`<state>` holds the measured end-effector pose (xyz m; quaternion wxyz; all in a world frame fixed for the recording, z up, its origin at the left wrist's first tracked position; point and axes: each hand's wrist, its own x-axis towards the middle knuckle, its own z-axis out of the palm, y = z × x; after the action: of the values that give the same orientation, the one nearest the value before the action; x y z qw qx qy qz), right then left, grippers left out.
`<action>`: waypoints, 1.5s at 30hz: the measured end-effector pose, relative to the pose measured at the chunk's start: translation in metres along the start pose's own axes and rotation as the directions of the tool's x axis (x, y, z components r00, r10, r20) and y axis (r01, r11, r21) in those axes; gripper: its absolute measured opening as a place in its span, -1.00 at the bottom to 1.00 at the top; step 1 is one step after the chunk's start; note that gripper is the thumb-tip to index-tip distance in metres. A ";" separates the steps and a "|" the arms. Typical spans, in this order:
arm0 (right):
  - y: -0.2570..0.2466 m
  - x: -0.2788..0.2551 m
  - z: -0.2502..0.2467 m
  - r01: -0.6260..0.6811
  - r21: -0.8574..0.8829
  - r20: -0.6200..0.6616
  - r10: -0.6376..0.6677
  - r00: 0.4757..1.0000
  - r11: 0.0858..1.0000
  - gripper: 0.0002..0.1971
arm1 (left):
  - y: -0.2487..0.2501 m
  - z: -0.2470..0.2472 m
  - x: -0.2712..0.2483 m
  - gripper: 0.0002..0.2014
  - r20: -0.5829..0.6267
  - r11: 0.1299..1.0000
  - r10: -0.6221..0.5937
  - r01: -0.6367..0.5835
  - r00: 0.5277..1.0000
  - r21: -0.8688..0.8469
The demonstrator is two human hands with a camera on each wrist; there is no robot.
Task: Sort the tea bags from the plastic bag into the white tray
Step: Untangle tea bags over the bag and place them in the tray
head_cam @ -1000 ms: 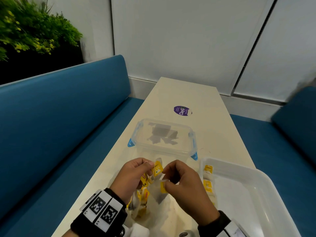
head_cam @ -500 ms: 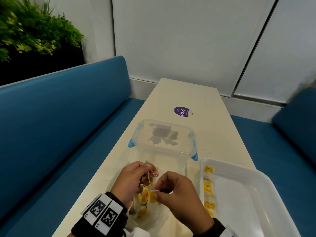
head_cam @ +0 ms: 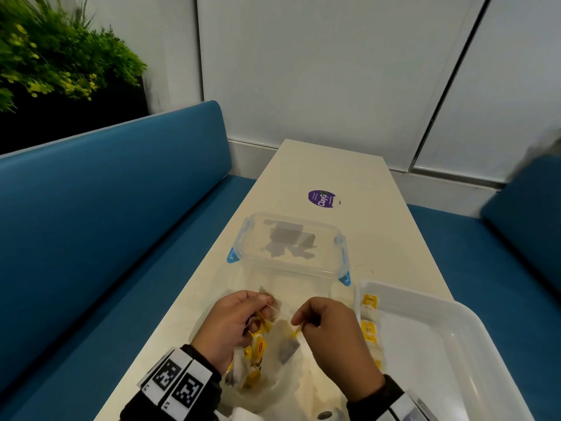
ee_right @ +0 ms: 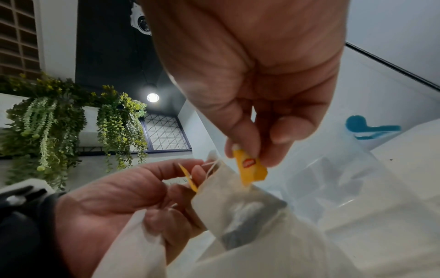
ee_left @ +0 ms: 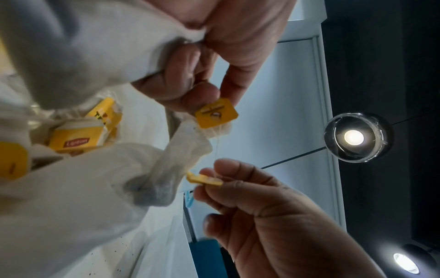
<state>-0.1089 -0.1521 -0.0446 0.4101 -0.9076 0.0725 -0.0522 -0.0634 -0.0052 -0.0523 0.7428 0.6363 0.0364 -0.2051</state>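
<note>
The right hand (head_cam: 331,331) pinches a yellow tag (ee_right: 250,169) between thumb and forefinger, the other fingers curled; below that tag hangs a tea bag (ee_right: 240,212), its long axis running down and away from the grip toward the plastic bag (head_cam: 273,378); the left hand (head_cam: 233,322) pinches a second yellow tag (ee_left: 216,113) together with a fold of the plastic bag's mouth, so neither hand is free; a thin string (ee_left: 217,144) shows between the two tags, and whether it ties them together I cannot tell.

The white tray (head_cam: 455,311) lies just right of the plastic bag, on the right hand's side, with several tea bags (head_cam: 369,302) already along its near-left wall; more yellow-tagged bags sit inside the plastic bag; the clear container (head_cam: 291,247) stands beyond the plastic bag.

The coming move, I judge, turns on this: the right hand is the nearer to the tray, and the bag must come clear of the left hand's string before it swings rightward.
</note>
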 end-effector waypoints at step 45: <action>-0.022 0.010 0.008 0.194 -0.230 0.067 -0.183 0.981 0.954 -0.61 | 0.015 0.003 -0.005 -0.82 0.036 0.977 0.154 -0.157 0.987 0.147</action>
<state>-0.0959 -0.1337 -0.0328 0.2941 -0.9536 -0.0178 -0.0618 -0.0635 -0.0053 -0.0363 0.7072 0.6884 -0.0381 -0.1564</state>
